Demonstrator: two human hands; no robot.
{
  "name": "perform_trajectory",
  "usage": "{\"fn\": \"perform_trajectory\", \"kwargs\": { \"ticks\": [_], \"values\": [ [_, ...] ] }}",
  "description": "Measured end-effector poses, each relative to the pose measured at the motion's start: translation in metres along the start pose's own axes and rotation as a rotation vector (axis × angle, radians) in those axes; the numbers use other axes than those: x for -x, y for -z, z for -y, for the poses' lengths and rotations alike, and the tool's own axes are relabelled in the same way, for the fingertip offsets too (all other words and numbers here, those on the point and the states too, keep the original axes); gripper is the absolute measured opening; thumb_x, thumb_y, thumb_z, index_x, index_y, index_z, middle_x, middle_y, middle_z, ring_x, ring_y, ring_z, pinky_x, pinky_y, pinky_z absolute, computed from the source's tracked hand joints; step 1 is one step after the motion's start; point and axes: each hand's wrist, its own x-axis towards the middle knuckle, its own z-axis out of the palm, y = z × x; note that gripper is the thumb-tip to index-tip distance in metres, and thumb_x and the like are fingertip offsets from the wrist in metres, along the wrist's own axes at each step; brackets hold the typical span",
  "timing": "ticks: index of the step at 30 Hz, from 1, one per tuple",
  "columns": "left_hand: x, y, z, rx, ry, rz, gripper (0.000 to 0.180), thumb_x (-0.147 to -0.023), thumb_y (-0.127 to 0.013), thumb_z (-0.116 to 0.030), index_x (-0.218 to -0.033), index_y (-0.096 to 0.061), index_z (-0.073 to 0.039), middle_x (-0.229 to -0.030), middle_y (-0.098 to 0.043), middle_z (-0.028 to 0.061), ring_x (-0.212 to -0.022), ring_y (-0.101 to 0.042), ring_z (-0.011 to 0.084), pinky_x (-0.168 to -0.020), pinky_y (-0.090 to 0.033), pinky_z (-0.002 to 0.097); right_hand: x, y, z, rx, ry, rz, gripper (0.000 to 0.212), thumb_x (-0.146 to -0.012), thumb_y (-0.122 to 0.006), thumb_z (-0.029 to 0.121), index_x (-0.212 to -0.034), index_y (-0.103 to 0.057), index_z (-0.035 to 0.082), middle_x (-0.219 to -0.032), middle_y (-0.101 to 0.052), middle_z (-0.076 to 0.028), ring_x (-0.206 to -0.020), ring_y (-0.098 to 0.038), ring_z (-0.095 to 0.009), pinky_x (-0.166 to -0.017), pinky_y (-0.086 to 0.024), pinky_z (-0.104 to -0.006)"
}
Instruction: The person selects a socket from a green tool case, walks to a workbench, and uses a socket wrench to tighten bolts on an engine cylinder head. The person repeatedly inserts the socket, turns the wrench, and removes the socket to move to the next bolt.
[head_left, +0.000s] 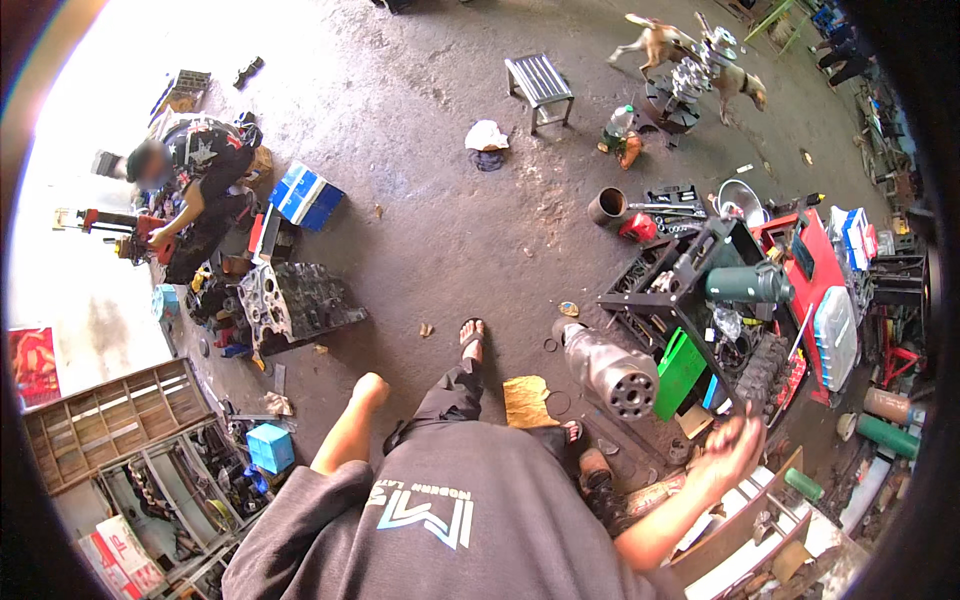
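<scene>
My left hand [371, 389] hangs at the left of my body, above the concrete floor; its fingers are hidden from this angle. My right hand [733, 447] reaches out to the right with its fingers curled in, and I cannot make out anything inside them. It is nearest to the lower end of a black metal cart [650, 300] loaded with parts. Left of that hand stands a thick steel cylindrical part [598, 362] with a ring of holes in its end face. A bright green panel [681, 373] leans beside the cart.
An engine block [310, 300] and a blue-and-white box [306, 196] lie at left, near a crouching person [200, 165] holding a red tool. A metal stool [540, 82] stands ahead; a dog [655, 45] walks beyond. Cardboard [527, 402] lies by my feet. Wooden shelving [110, 420] is lower left.
</scene>
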Motion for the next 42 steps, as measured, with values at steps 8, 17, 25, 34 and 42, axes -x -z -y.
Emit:
{"fn": "perform_trajectory", "kwargs": {
  "ticks": [8, 17, 25, 34, 42],
  "values": [
    [0.001, 0.091, 0.128, 1.057, 0.253, -0.698, 0.041, -0.095, -0.057, -0.034, -0.095, -0.069, 0.006, -0.097, -0.068, 0.0313, -0.095, -0.067, 0.0441, -0.085, -0.052, 0.0492, 0.005, -0.251, -0.097, 0.540, 0.193, 0.812, 0.025, -0.095, -0.069, 0.016, -0.113, -0.066, -0.001, -0.080, -0.067, -0.006, -0.071, -0.055, -0.010, -0.065, -0.047, -0.0262],
    [-0.072, 0.157, 0.182, 1.106, 0.258, -0.402, 0.036, -0.093, -0.066, -0.034, -0.091, -0.069, 0.002, -0.078, -0.070, 0.0190, -0.067, -0.070, 0.0328, -0.063, -0.055, 0.0433, -0.039, -0.239, -0.327, 1.371, -0.257, 0.650, 0.054, -0.089, -0.067, 0.050, -0.088, -0.070, -0.003, -0.089, -0.069, -0.028, -0.089, -0.067, -0.045, -0.080, -0.051, -0.0521],
    [-0.070, 0.324, 0.274, 1.596, 0.502, -0.353, 0.023, -0.091, -0.071, -0.020, -0.094, -0.070, 0.004, -0.074, -0.069, 0.0142, -0.056, -0.067, 0.0275, -0.052, -0.055, 0.0388, -0.180, -0.398, -0.363, 1.357, -0.528, 0.467, 0.040, -0.088, -0.069, 0.032, -0.073, -0.069, -0.005, -0.065, -0.067, -0.016, -0.059, -0.067, -0.030, -0.055, -0.053, -0.0452],
    [-0.175, 0.499, 0.417, 2.040, 0.442, -0.597, 0.015, -0.084, -0.065, -0.009, -0.092, -0.070, 0.003, -0.070, -0.065, 0.0098, -0.053, -0.063, 0.0197, -0.049, -0.052, 0.0343, -0.335, -0.937, -0.329, 1.315, 0.056, 0.918, 0.050, -0.091, -0.064, 0.047, -0.103, -0.069, -0.002, -0.105, -0.069, -0.029, -0.102, -0.065, -0.047, -0.086, -0.052, -0.0514],
    [-0.273, 0.553, 0.604, 1.492, 0.510, -0.311, 0.045, -0.091, -0.060, -0.042, -0.097, -0.073, 0.001, -0.082, -0.073, 0.0198, -0.072, -0.072, 0.0301, -0.070, -0.056, 0.0430, -0.289, -1.189, -0.347, 0.932, -0.178, 1.043, 0.029, -0.094, -0.068, 0.031, -0.083, -0.067, 0.004, -0.060, -0.058, -0.004, -0.049, -0.052, -0.014, -0.044, -0.039, -0.0349]
  ]
}}
